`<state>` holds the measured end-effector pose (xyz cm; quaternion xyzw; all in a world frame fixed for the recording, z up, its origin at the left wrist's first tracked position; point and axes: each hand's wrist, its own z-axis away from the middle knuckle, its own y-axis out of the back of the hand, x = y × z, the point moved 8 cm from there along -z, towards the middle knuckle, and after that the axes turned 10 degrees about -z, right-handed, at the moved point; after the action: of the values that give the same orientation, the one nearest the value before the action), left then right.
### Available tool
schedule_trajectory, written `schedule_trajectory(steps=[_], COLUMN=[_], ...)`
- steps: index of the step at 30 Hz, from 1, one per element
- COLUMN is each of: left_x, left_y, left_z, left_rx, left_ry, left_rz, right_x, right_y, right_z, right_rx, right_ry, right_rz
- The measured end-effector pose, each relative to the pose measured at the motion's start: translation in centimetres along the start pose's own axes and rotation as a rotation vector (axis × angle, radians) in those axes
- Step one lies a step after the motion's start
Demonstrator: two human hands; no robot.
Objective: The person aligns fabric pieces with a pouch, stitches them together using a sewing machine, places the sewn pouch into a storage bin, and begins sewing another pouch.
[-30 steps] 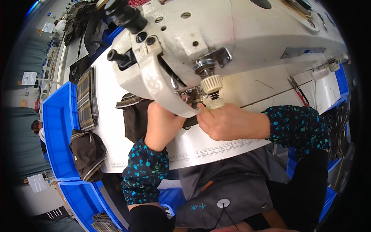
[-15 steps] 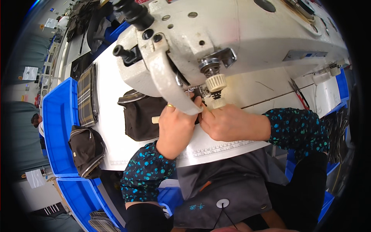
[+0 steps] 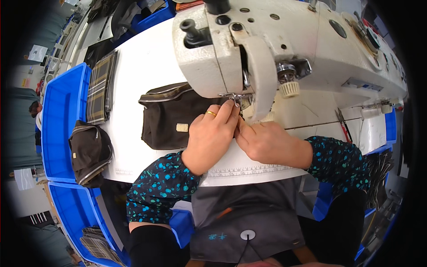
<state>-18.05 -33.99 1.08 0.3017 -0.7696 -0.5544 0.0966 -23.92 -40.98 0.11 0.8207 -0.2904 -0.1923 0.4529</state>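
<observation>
A dark brown zippered pouch (image 3: 164,127) with a small beige label lies on the white worktable (image 3: 142,53), its right end beneath the presser foot (image 3: 235,98) of the white sewing machine (image 3: 275,35). My left hand (image 3: 209,138), with a gold ring, has its fingers together on the pouch's right part, fingertips just below the foot. My right hand (image 3: 267,144) is closed, with thumb and index at the pouch's edge beside the left fingertips. The exact spot they hold is partly hidden.
Another brown pouch (image 3: 89,153) and folded plaid fabric (image 3: 98,89) lie at the left beside blue bins (image 3: 62,115). Scissors (image 3: 342,123) lie at the right, near hanging dark pieces (image 3: 378,178). A person (image 3: 36,109) is at the far left.
My view has shifted, so the machine appears farther right and the needle area shows better. My left hand has moved up and right along the pouch, its fingers now straighter near the foot.
</observation>
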Motion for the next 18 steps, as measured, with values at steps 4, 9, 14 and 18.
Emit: schedule_trajectory(steps=[4,9,14,18], left_x=[-0.09,-0.16,-0.52,-0.57], left_y=[0.07,-0.42,-0.76,-0.75], left_z=[-0.12,-0.33,-0.48,-0.48], left_rx=[0.015,-0.008,-0.042,-0.025], left_ry=[0.007,0.027,0.043,0.033], left_rz=[0.011,0.028,0.031,0.031], right_x=[-0.18,-0.04,0.18,0.31], right_y=[-0.07,-0.39,-0.06,-0.21], right_z=[0.12,0.38,0.16,0.18], right_rx=[-0.028,-0.065,-0.066,-0.094], right_ry=[0.009,-0.012,-0.014,-0.031], right_rz=[0.016,0.039,0.034,0.023])
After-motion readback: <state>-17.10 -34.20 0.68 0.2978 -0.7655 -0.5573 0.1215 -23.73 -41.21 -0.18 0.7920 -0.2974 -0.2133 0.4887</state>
